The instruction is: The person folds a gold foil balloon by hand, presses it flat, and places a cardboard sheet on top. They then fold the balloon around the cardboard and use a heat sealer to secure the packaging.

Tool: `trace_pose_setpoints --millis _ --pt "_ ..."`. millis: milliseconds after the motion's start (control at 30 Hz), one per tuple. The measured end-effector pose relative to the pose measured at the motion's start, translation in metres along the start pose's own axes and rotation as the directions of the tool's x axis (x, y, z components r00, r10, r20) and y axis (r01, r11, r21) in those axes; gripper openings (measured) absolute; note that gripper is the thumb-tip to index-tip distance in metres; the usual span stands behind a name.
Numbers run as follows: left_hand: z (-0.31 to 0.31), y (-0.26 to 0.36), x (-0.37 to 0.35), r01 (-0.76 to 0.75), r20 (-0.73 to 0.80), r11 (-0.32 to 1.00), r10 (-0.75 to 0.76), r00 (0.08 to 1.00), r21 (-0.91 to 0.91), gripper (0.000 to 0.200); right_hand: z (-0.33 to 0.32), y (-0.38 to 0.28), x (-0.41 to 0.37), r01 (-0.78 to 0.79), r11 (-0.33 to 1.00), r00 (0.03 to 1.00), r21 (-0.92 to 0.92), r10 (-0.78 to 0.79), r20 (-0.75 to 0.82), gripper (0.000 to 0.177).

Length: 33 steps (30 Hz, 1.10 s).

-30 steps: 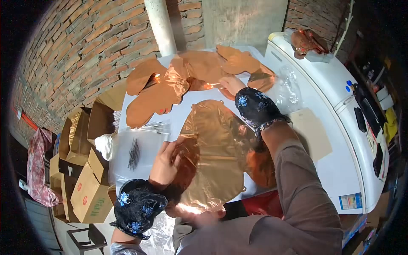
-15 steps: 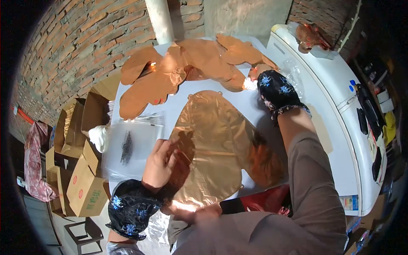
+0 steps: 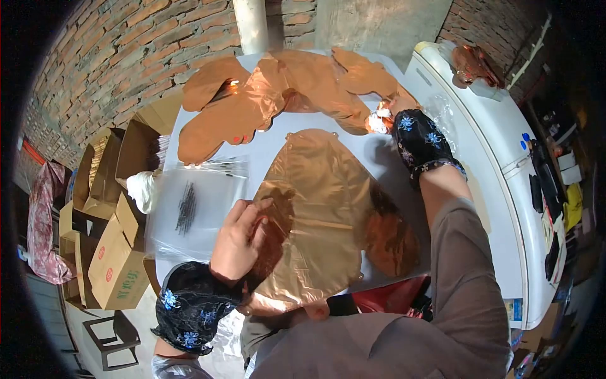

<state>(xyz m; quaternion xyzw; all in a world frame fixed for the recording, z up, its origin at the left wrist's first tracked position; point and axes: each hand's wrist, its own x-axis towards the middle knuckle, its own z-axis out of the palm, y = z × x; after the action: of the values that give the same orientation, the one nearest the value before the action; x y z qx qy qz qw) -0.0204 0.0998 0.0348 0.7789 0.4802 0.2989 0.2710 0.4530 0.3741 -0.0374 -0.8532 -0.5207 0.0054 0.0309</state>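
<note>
A large gold foil piece (image 3: 319,208) lies flat on the white table, its lower end near my body. My left hand (image 3: 235,243) rests at its left edge, the fingers loosely bent and apart, with nothing seen between them. My right hand (image 3: 398,105) reaches to the far right, touching the pile of copper foil pieces (image 3: 315,79); its black floral sleeve and bright glare hide most of the fingers. Clear plastic bags (image 3: 208,205) with dark print lie left of the gold foil.
Open cardboard boxes (image 3: 120,265) stand left of the table, near a dark stool (image 3: 112,341). A long white appliance (image 3: 505,170) borders the right side, with bagged copper foil (image 3: 475,66) on its far end. A brick wall (image 3: 151,57) and pale pipe (image 3: 250,25) are behind.
The view has shifted slightly. My right hand has moved a little farther over the copper foil, and more of it shows past the sleeve. My left hand stays at the gold foil's edge.
</note>
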Motion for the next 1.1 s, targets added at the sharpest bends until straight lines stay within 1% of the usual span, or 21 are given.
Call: trace_pose_setpoints --millis 67,133,200,233,267,300,333,367,433,467,533,633,733,767,833,900,933,967,1000,1067,1100 --pt "-0.001 -0.004 -0.001 -0.006 -0.011 1.0 0.006 1.0 -0.026 0.038 -0.001 0.0 0.009 0.013 0.999 1.0 0.045 -0.012 -0.025 0.033" --pt "-0.002 -0.003 -0.001 -0.011 -0.015 1.0 0.011 1.0 -0.016 0.038 -0.003 0.004 0.017 0.047 0.991 0.996 0.127 -0.037 -0.078 0.033" --pt "-0.003 -0.003 -0.002 -0.017 -0.02 1.0 0.017 1.0 -0.001 0.038 -0.011 0.006 0.011 0.185 0.962 0.961 0.2 -0.135 -0.24 0.033" --pt "-0.004 -0.002 -0.003 -0.019 -0.022 1.0 0.019 1.0 0.007 0.037 -0.034 -0.005 -0.023 0.319 0.93 0.907 0.182 -0.243 -0.345 0.029" --pt "-0.004 -0.002 -0.003 -0.021 -0.026 1.0 0.021 0.999 0.015 0.037 -0.06 -0.019 -0.06 0.443 0.886 0.828 0.138 -0.346 -0.441 0.025" --pt "-0.004 -0.001 -0.003 -0.032 -0.031 0.999 0.032 0.999 0.021 0.037 -0.076 -0.027 -0.086 0.557 0.826 0.728 0.086 -0.437 -0.528 0.02" --pt "-0.004 -0.001 -0.004 -0.042 -0.035 0.999 0.043 0.998 0.028 0.037 -0.024 -0.005 -0.015 0.615 0.763 0.632 -0.199 -0.627 -0.454 0.012" --pt "-0.005 -0.001 -0.005 -0.053 -0.039 0.998 0.055 0.998 0.036 0.036 -0.03 -0.004 -0.026 0.704 0.616 0.518 -0.353 -0.786 -0.338 0.015" --pt "-0.007 0.0 -0.007 -0.06 -0.046 0.997 0.062 0.997 0.05 0.036 -0.04 -0.003 -0.035 0.721 0.647 0.531 -0.248 -0.745 -0.404 0.015" --pt "-0.008 0.0 -0.007 -0.061 -0.053 0.997 0.064 0.997 0.055 0.036 -0.041 -0.007 -0.035 0.654 0.71 0.602 -0.261 -0.697 -0.389 0.015" --pt "-0.01 0.004 -0.009 -0.012 -0.042 0.998 0.014 0.999 0.055 0.035 -0.035 -0.011 -0.033 0.503 0.816 0.734 -0.284 -0.577 -0.358 0.016" --pt "-0.012 0.002 -0.01 0.017 -0.033 0.999 -0.016 0.999 0.044 0.036 -0.049 -0.011 -0.037 0.399 0.917 0.829 0.01 -0.355 -0.432 0.018" --pt "-0.012 -0.002 -0.012 0.008 -0.037 0.998 -0.005 0.999 0.065 0.036 -0.055 -0.008 -0.023 0.36 0.933 0.784 -0.028 -0.319 -0.532 0.024" --pt "-0.012 -0.003 -0.011 -0.001 -0.042 0.997 0.004 0.999 0.077 0.036 -0.061 -0.009 -0.013 0.34 0.935 0.801 0.104 -0.23 -0.553 0.026" --pt "-0.01 -0.004 -0.01 -0.009 -0.046 0.998 0.012 0.999 0.054 0.036 -0.082 -0.013 -0.007 0.285 0.886 0.833 0.364 -0.041 -0.552 0.03" --pt "-0.008 -0.002 -0.009 -0.032 -0.048 0.998 0.035 0.998 0.048 0.036 -0.095 -0.006 0.015 0.233 0.91 0.853 0.341 -0.023 -0.522 0.035" --pt "-0.009 0.001 -0.009 -0.048 -0.052 0.997 0.051 0.997 0.062 0.036 -0.093 0.007 0.042 0.364 0.927 0.81 -0.085 -0.361 -0.463 0.033" --pt "-0.01 0.002 -0.008 -0.062 -0.057 0.995 0.066 0.996 0.077 0.036 -0.103 0.008 0.06 0.432 0.868 0.819 0.245 -0.264 -0.509 0.036" --pt "-0.011 0.001 -0.007 -0.068 -0.065 0.995 0.072 0.995 0.068 0.036 -0.115 0.006 0.075 0.471 0.698 0.838 0.539 -0.164 -0.52 0.039" --pt "-0.008 0.0 -0.008 -0.075 -0.066 0.996 0.077 0.995 0.043 0.036 -0.137 0.002 0.066 0.479 0.702 0.851 0.526 -0.225 -0.475 0.04" --pt "-0.008 0.0 -0.008 -0.059 -0.053 0.997 0.062 0.997 0.048 0.036 -0.152 -0.003 0.056 0.475 0.854 0.837 0.213 -0.364 -0.408 0.038"
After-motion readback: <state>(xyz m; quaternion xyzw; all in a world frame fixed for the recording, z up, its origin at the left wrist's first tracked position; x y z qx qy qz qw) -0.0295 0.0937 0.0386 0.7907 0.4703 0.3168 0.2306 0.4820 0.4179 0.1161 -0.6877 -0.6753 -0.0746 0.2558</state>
